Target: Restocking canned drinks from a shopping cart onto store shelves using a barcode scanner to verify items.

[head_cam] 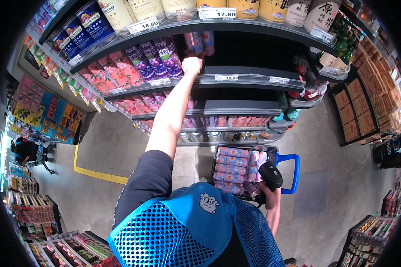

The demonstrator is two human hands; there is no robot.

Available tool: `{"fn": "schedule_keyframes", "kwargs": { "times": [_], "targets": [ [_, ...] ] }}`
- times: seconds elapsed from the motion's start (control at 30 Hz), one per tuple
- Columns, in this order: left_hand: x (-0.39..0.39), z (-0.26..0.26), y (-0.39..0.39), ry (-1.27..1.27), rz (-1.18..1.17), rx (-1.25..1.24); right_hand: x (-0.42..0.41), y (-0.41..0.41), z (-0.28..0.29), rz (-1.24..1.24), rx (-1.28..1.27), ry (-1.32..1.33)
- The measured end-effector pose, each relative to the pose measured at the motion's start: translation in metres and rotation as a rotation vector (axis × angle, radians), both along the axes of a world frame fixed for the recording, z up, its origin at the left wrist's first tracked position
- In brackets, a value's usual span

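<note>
My left hand (pixel 191 66) reaches into a shelf bay, beside the purple grape-pattern cans (pixel 168 58) and just below two pink-and-blue floral cans (pixel 193 42). Its fingers are partly hidden, so whether it grips a can does not show. Low at my right side, my right hand (pixel 269 193) is closed around a black handheld barcode scanner (pixel 270 175). Beneath it stands a black shopping basket with a blue handle (pixel 295 173), holding several floral cans (pixel 232 163), most lying in a stack and some turned the other way.
The shelf edge with price tags (pixel 254 79) runs across in front of me. Large beer cans (pixel 147 8) stand above it, pink peach-pattern cans (pixel 120 68) to the left. Stacked cartons (pixel 357 106) are at the right. A person (pixel 21 148) is beside a cart at far left.
</note>
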State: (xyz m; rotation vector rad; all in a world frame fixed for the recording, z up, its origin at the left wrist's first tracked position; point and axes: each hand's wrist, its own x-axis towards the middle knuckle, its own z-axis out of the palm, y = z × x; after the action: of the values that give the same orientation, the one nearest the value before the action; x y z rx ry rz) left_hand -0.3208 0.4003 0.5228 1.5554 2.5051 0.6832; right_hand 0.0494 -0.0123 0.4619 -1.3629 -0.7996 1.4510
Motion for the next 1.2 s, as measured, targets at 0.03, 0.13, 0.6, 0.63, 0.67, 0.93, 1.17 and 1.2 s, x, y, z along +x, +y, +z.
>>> {"fn": "schedule_keyframes", "kwargs": {
  "times": [0.03, 0.13, 0.6, 0.63, 0.67, 0.93, 1.17, 1.2],
  "targets": [
    [-0.003, -0.001, 0.004, 0.0, -0.011, -0.034, 0.001, 0.0, 0.0, 0.009, 0.013, -0.009],
    [-0.009, -0.011, 0.007, -0.006, -0.014, 0.0, 0.0, -0.002, 0.003, -0.003, 0.024, -0.011],
    [0.006, -0.001, -0.011, 0.029, -0.083, 0.105, -0.001, -0.012, 0.004, -0.042, -0.008, -0.043],
    [0.008, 0.003, -0.017, 0.032, -0.073, 0.106, 0.002, -0.01, -0.001, -0.01, 0.0, -0.04],
    [0.011, 0.006, -0.024, 0.028, -0.07, 0.126, 0.004, -0.009, -0.004, 0.021, 0.008, -0.037],
    [0.009, 0.008, -0.045, -0.071, 0.026, 0.173, 0.002, 0.003, 0.004, 0.096, -0.019, 0.018],
    [0.012, 0.012, -0.064, -0.087, 0.034, 0.248, 0.006, 0.008, 0.002, 0.155, -0.006, 0.045],
    [0.01, 0.012, -0.065, -0.088, 0.03, 0.254, 0.006, 0.009, 0.003, 0.161, -0.006, 0.045]
  ]
}}
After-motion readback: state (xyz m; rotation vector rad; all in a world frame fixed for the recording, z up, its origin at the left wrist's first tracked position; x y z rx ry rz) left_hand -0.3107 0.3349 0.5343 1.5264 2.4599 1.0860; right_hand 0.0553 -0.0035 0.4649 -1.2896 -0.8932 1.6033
